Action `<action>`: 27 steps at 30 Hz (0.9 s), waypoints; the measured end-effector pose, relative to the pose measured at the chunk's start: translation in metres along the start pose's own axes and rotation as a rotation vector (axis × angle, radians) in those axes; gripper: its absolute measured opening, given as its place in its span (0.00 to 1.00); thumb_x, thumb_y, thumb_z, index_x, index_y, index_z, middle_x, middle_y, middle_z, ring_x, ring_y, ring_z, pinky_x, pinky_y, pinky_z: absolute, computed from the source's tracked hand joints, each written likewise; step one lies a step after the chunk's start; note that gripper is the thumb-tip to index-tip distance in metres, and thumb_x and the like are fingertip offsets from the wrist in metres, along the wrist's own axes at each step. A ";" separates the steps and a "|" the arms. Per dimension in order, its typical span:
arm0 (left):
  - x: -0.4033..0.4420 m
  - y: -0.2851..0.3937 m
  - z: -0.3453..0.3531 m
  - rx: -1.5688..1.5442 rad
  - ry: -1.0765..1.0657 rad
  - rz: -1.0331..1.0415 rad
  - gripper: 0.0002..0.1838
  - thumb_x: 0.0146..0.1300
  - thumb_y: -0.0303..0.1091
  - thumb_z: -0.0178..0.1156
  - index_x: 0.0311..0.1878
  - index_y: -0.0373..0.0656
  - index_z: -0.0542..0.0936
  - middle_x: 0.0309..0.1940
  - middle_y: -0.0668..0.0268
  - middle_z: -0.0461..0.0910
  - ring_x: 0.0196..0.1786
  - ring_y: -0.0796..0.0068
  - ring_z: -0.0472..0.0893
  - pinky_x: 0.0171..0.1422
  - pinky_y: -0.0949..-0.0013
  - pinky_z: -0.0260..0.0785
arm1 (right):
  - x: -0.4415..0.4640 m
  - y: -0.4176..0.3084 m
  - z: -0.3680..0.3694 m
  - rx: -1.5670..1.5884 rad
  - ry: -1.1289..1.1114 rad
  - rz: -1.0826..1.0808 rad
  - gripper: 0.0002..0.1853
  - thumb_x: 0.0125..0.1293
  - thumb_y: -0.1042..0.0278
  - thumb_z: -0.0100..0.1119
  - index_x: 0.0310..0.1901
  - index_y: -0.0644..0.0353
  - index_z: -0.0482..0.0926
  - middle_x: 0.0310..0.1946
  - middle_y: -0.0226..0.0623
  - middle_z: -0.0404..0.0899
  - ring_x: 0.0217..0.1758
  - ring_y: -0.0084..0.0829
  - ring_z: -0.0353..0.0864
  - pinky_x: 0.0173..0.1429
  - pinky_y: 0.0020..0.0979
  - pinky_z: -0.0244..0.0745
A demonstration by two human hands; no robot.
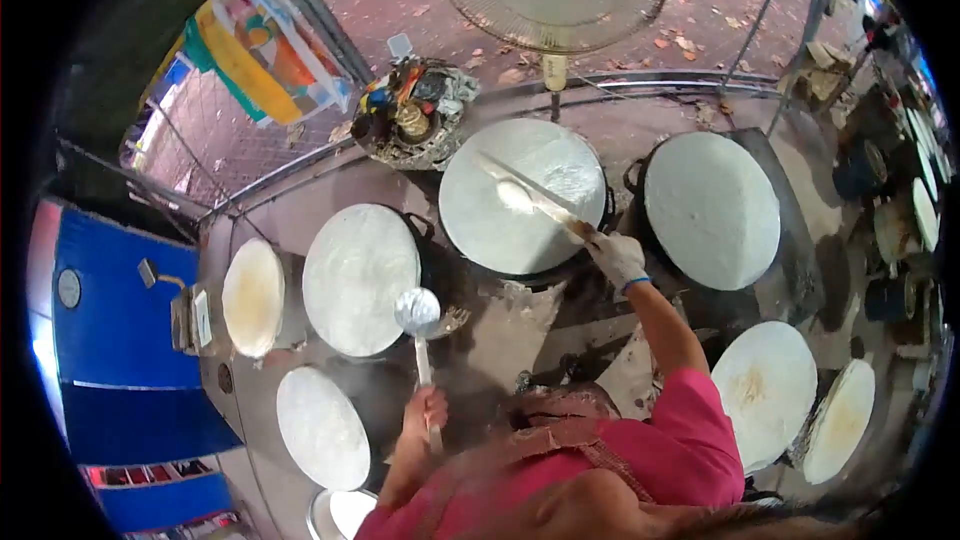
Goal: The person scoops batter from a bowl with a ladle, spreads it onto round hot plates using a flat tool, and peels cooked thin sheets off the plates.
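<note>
My left hand (425, 412) is closed around the handle of a ladle (417, 313). The ladle's round bowl, coated white, hangs by the lower right edge of a white round flatbread (360, 280). My right hand (617, 258), in a pale glove with a blue band at the wrist, grips the brown end of a long flat spatula (528, 194). Its blade lies across a round griddle, over a wet white layer of batter (500, 235) that shines beneath it. Whether the blade presses on the batter I cannot tell.
Right of the spatula, another white round (712, 210) covers a dark-handled griddle. Browned rounds lie far left (253, 298) and lower right (765, 395). A standing fan (558, 0) faces me beyond the rail. A cluttered tray (415, 130) is at the back; blue panels (130, 310) stand left.
</note>
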State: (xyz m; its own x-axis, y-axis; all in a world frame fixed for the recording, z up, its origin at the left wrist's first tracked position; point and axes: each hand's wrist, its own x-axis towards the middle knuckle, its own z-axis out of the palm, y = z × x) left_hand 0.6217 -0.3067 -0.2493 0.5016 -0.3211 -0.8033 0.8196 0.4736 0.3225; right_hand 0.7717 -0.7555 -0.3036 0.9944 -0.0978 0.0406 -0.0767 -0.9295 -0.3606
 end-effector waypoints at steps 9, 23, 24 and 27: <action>0.083 0.080 0.114 -0.017 -0.033 0.122 0.16 0.62 0.35 0.54 0.22 0.50 0.59 0.10 0.75 0.56 0.09 0.83 0.57 0.11 0.76 0.47 | -0.048 0.012 -0.012 -0.089 0.046 0.121 0.17 0.61 0.48 0.48 0.32 0.50 0.80 0.26 0.43 0.79 0.31 0.45 0.79 0.36 0.44 0.73; 0.043 0.034 0.102 0.277 -0.170 0.233 0.14 0.66 0.49 0.47 0.34 0.49 0.67 0.11 0.76 0.56 0.10 0.82 0.56 0.15 0.77 0.50 | -0.167 -0.083 -0.001 -0.006 0.181 0.087 0.15 0.56 0.52 0.57 0.43 0.46 0.79 0.25 0.44 0.78 0.26 0.45 0.78 0.30 0.44 0.71; 0.044 0.031 0.085 0.288 -0.133 0.171 0.15 0.66 0.50 0.47 0.31 0.49 0.67 0.11 0.76 0.56 0.09 0.83 0.55 0.13 0.77 0.49 | -0.170 -0.086 0.009 0.004 0.192 0.096 0.16 0.56 0.53 0.57 0.44 0.48 0.78 0.26 0.45 0.78 0.27 0.46 0.78 0.30 0.44 0.71; 0.044 0.035 0.066 0.225 -0.188 -0.138 0.22 0.65 0.53 0.49 0.19 0.52 0.62 0.10 0.76 0.56 0.08 0.86 0.54 0.11 0.80 0.45 | -0.201 -0.100 0.026 0.116 0.161 0.192 0.20 0.55 0.56 0.61 0.48 0.56 0.75 0.28 0.46 0.79 0.28 0.46 0.78 0.32 0.44 0.71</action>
State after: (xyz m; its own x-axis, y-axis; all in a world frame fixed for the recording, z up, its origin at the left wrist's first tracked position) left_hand 0.6906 -0.3585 -0.2405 0.4067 -0.5253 -0.7474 0.9135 0.2283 0.3366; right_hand 0.5818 -0.6336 -0.2998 0.9375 -0.3318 0.1054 -0.2444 -0.8428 -0.4795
